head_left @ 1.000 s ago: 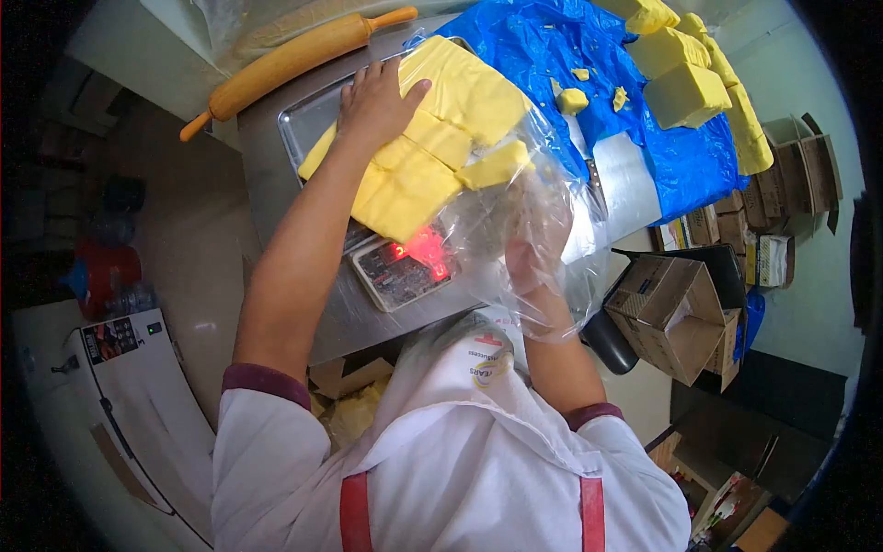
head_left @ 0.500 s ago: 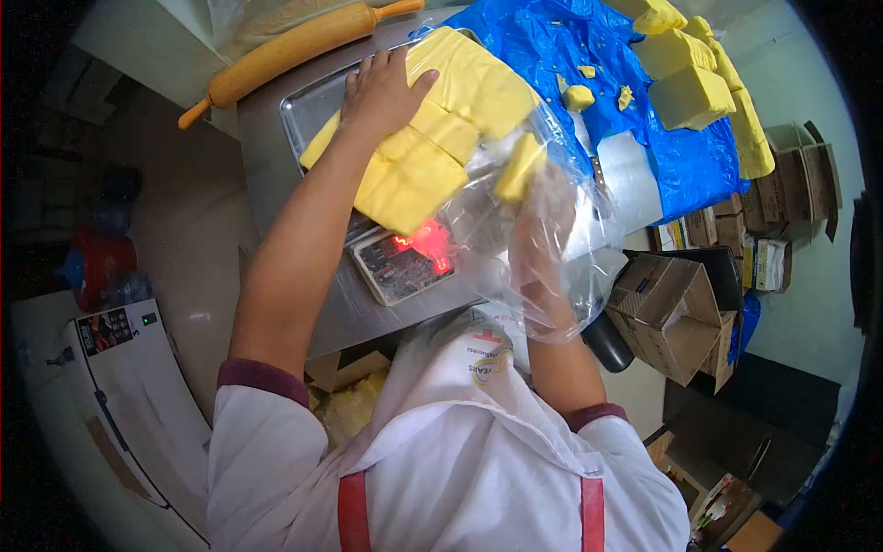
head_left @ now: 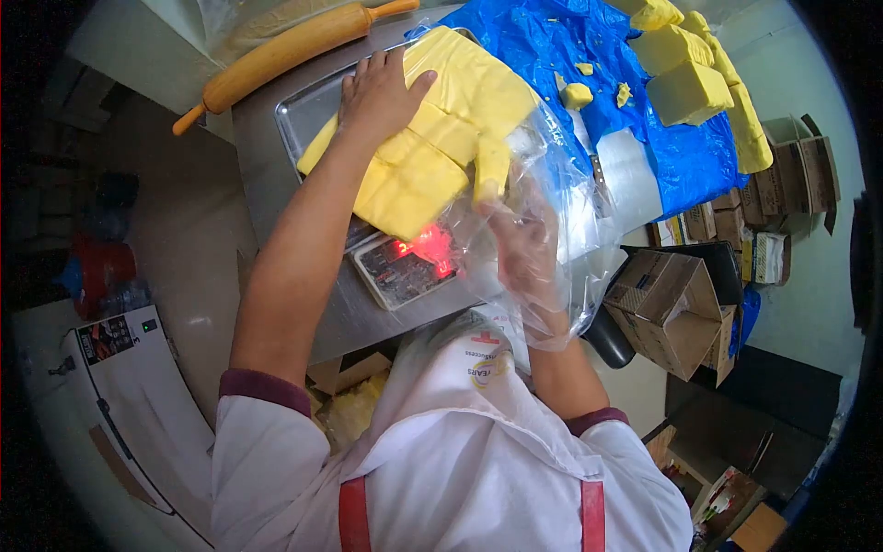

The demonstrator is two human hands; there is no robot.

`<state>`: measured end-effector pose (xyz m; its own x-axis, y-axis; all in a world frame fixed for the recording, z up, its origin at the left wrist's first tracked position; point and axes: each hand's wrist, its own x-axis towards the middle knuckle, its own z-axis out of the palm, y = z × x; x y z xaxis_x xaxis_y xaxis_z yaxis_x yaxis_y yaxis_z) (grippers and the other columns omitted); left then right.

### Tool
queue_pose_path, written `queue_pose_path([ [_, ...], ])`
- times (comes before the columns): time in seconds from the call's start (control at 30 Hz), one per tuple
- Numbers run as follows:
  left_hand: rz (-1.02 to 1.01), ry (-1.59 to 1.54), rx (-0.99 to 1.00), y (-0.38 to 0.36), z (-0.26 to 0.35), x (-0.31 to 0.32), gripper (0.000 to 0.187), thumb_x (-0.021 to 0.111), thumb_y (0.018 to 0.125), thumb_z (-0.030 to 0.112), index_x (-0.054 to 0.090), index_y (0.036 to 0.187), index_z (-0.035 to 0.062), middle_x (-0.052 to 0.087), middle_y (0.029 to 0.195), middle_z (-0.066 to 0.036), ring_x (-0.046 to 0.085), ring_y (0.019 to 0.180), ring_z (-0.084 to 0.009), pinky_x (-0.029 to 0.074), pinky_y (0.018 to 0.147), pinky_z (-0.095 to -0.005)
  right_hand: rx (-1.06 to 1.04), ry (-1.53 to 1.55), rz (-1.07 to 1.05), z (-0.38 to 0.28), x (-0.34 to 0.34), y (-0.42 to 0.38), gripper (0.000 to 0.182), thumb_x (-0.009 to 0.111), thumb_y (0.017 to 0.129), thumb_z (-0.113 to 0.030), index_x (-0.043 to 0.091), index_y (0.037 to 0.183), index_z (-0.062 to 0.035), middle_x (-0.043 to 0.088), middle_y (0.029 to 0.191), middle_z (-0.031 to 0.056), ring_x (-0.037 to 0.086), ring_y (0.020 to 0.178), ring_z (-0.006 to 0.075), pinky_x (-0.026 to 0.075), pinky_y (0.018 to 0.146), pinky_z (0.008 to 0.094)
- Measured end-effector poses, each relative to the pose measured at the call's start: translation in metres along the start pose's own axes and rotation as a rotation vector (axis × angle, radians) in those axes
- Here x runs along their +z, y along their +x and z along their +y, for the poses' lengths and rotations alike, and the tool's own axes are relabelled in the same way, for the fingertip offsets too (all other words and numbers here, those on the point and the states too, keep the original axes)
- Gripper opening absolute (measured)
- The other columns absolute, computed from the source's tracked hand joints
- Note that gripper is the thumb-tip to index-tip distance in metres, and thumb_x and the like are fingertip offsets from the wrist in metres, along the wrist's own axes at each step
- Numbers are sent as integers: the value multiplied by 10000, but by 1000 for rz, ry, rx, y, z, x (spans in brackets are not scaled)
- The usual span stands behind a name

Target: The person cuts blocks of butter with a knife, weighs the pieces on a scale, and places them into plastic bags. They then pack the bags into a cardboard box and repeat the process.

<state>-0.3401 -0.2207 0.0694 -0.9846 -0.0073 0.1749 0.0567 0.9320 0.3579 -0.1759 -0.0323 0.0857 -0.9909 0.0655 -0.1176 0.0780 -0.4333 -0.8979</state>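
Yellow slabs of butter or margarine (head_left: 414, 179) lie side by side in a clear plastic bag (head_left: 575, 267), on a metal tray (head_left: 292, 120) above a scale (head_left: 400, 271) with a red lit display. My left hand (head_left: 382, 97) rests open on the far left part of the slabs, fingers stretched and thumb apart. Inside the bag, my right hand (head_left: 529, 244) grips the near end of a narrow butter piece (head_left: 491, 166), which touches the right side of the slabs. The plastic partly blurs those fingers.
A wooden rolling pin (head_left: 285, 55) lies at the back left. Blue plastic sheeting (head_left: 543, 46) spreads to the right, bearing large butter blocks (head_left: 690, 92) and crumbs. A flat metal blade (head_left: 630, 175) lies near its edge. Cardboard boxes (head_left: 658, 304) stand at the lower right.
My right hand has moved left with the narrow butter piece, bringing it against the slabs. My left hand has stayed in place.
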Motion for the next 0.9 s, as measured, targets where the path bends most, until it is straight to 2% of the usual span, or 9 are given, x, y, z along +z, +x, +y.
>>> queue_pose_path([
  [0.07, 7, 4, -2, -1, 1, 0, 687, 503, 908, 545, 427, 1389, 61, 446, 1403, -142, 394, 1311, -310, 321, 1044, -497, -28, 93, -22, 14, -10, 6, 439, 626, 873, 4, 497, 1293, 4, 578, 1191, 109, 610, 989, 192, 523, 810, 301],
  [0.17, 9, -3, 3, 0, -1, 1, 703, 487, 903, 588, 436, 1391, 84, 483, 1366, -148, 427, 1285, -325, 325, 1058, -500, 41, -355, 55, 7, -5, 8, 489, 671, 841, 35, 516, 1305, 53, 596, 1225, 107, 594, 1021, 172, 514, 860, 303],
  [0.27, -7, -7, 10, 1, -2, 0, 693, 496, 900, 581, 454, 1377, 80, 493, 1353, -151, 436, 1276, -329, 336, 1049, -502, -18, -246, 105, 11, 1, 13, 432, 675, 842, 31, 546, 1252, 75, 611, 1181, 112, 600, 963, 159, 527, 814, 297],
  [0.47, -2, -13, 30, 0, -2, -2, 675, 497, 903, 572, 478, 1354, 71, 504, 1336, -155, 442, 1262, -336, 355, 1033, -500, -92, -457, 195, 15, 5, 25, 400, 674, 845, 25, 549, 1219, 94, 607, 1129, 117, 597, 961, 183, 528, 811, 302],
  [0.6, -16, 9, 12, -1, 2, -2, 673, 509, 903, 539, 457, 1362, 51, 502, 1339, -146, 425, 1279, -320, 343, 1039, -486, -90, -332, 138, 22, -1, 30, 376, 667, 853, 24, 549, 1204, 86, 608, 1073, 103, 593, 924, 173, 519, 798, 288],
  [0.73, -13, 31, -16, -1, 4, -2, 683, 503, 903, 545, 449, 1368, 48, 499, 1341, -154, 421, 1283, -322, 340, 1039, -490, -183, -526, 14, 25, -24, 26, 331, 658, 866, 12, 566, 1183, 44, 612, 979, 71, 585, 867, 145, 501, 761, 268],
  [0.83, 11, 15, -29, -1, 4, -2, 690, 500, 902, 549, 445, 1368, 43, 499, 1341, -158, 425, 1279, -332, 338, 1038, -499, -330, -690, 115, 25, -26, 16, 151, 663, 883, -90, 589, 957, 19, 608, 829, 65, 559, 721, 140, 464, 628, 290],
  [0.87, 13, 4, -31, -3, 4, -2, 692, 500, 902, 550, 445, 1368, 41, 500, 1341, -160, 428, 1277, -336, 338, 1038, -502, -377, -730, 191, 25, -24, 12, 170, 665, 890, -139, 597, 850, 12, 606, 765, 66, 547, 655, 141, 448, 566, 302],
  [0.9, 27, 15, -34, -5, 2, -1, 691, 496, 904, 559, 446, 1371, 52, 497, 1347, -159, 429, 1276, -339, 339, 1041, -503, -340, -672, 134, 9, -8, 5, 185, 677, 889, -161, 605, 846, 4, 596, 742, 50, 535, 626, 130, 430, 540, 289],
])
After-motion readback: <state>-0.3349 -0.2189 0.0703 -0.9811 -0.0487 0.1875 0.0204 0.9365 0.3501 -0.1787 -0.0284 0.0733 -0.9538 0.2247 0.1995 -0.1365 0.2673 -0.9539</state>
